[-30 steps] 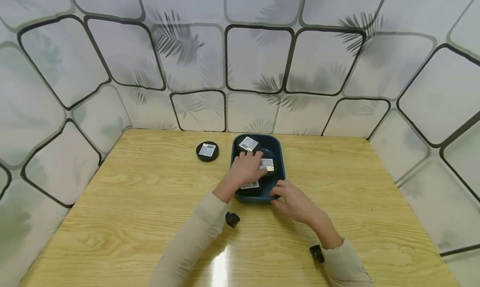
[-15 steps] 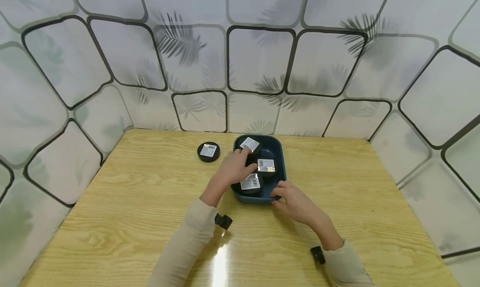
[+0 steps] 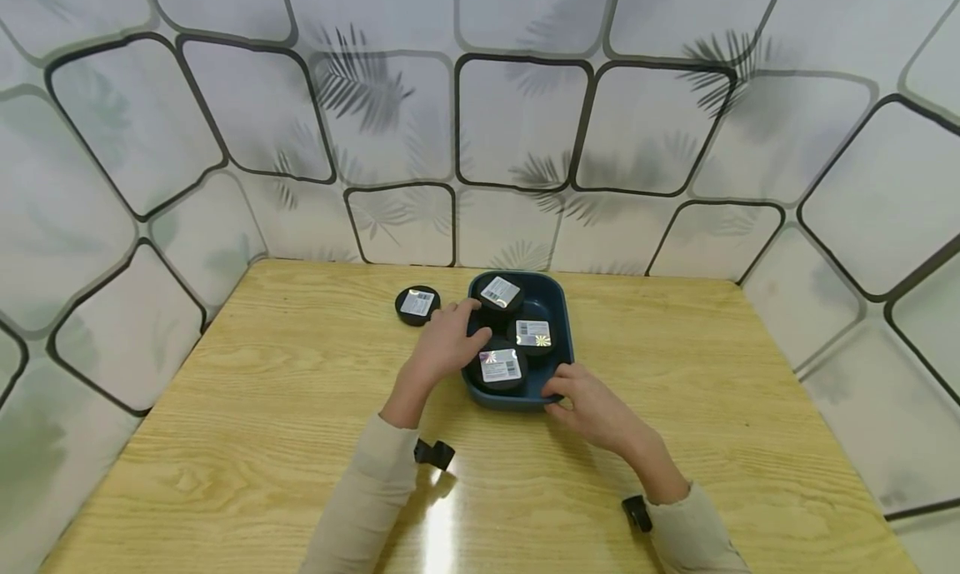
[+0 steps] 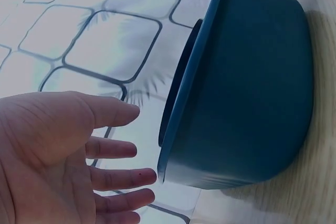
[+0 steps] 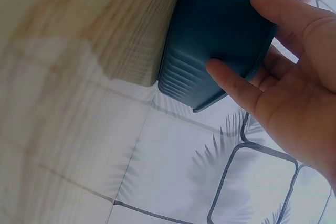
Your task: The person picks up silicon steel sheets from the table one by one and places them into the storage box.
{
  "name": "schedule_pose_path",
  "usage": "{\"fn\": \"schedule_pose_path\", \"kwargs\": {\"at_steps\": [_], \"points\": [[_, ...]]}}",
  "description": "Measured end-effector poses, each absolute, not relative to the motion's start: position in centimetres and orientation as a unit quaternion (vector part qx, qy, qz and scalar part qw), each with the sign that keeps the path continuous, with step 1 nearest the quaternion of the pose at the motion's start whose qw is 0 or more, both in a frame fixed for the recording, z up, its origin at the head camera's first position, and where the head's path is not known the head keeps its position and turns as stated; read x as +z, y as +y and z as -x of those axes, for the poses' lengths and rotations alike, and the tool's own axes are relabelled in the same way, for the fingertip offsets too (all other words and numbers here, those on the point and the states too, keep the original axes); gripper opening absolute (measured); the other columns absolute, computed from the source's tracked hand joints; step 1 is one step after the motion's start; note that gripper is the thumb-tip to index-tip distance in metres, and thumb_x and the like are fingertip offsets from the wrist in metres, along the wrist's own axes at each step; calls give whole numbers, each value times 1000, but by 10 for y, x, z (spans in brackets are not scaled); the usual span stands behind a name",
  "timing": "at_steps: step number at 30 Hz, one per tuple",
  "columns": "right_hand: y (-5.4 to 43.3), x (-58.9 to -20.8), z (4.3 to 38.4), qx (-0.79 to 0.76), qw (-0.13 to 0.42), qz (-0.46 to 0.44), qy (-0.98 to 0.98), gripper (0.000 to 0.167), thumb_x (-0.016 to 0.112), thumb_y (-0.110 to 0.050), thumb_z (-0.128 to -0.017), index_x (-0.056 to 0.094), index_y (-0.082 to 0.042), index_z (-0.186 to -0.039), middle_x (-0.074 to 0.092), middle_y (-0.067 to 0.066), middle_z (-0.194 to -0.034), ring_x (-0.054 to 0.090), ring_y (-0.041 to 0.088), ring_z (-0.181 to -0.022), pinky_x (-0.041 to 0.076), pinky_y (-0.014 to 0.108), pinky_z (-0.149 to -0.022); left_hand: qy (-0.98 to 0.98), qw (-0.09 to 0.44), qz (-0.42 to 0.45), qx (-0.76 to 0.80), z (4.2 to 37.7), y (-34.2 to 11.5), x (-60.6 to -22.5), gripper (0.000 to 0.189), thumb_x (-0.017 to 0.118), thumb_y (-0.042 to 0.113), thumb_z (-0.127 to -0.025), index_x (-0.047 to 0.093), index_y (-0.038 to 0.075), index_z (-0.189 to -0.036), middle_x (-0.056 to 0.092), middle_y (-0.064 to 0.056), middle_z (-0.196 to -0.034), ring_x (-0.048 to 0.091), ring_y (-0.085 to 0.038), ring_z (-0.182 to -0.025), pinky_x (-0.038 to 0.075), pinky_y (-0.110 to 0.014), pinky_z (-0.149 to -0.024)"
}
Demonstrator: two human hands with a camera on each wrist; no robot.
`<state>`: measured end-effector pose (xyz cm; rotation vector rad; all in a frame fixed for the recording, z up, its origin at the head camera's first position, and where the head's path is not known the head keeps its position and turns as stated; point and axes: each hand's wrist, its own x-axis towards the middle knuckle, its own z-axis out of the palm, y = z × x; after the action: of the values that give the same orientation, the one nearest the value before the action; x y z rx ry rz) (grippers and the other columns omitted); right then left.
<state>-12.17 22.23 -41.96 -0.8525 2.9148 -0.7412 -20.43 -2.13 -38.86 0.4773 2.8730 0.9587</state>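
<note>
A dark blue plastic bin (image 3: pixel 567 328) stands on the table, its outer wall (image 4: pixel 247 93) filling much of the left wrist view. Inside lie black round discs with white labels: a far one (image 3: pixel 500 293), a middle one (image 3: pixel 533 336) and a near one (image 3: pixel 501 367). A similar disc (image 3: pixel 417 305) lies on the table left of the bin. My left hand (image 3: pixel 444 341) is over the bin's left rim, fingers extended and holding nothing (image 4: pixel 63 156). With my right hand (image 3: pixel 596 407) I grip the bin's near right corner, some fingers over the rim (image 5: pixel 294 77).
The wooden table (image 3: pixel 262 407) reaches back to a wall (image 3: pixel 397 224) with a stone-outline and leaf pattern. Patterned walls flank both sides. Small black devices (image 3: pixel 435 454) sit at both wrists.
My left hand has drawn back leftward from over the discs to the bin's left rim, uncovering the near disc. The right hand stays at the bin's corner.
</note>
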Motion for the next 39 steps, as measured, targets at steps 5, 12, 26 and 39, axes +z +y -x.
{"fn": "schedule_pose_path", "kwargs": {"at_steps": [5,12,26,39], "points": [[222,-420,122,-235,4,273,933,9,74,-7,-88,73,-12,-95,57,-5,-92,52,11,-87,50,33,-76,932,36,-140,334,203,-27,-390,52,57,29,-97,49,3,-141,56,-21,-134,49,-45,-124,41,-53,-103],[221,-420,122,-236,6,267,934,8,75,-9,-87,74,-12,-95,57,-6,-92,51,11,-86,50,33,-76,925,37,-123,359,205,-33,-392,51,58,28,-97,49,4,-141,57,-21,-132,51,-41,-122,43,-52,-100],[220,-418,120,-228,15,256,939,7,74,-10,-88,73,-13,-94,56,-6,-92,49,10,-86,49,32,-77,922,19,-114,370,213,-54,-394,49,58,26,-97,50,1,-139,57,-25,-132,51,-42,-124,42,-53,-102],[221,-419,121,-231,-2,269,935,7,75,-9,-87,73,-14,-93,56,-7,-91,49,11,-85,49,32,-75,915,21,-114,385,213,-63,-392,52,59,24,-98,47,-2,-141,56,-26,-134,54,-38,-125,44,-51,-102]]}}
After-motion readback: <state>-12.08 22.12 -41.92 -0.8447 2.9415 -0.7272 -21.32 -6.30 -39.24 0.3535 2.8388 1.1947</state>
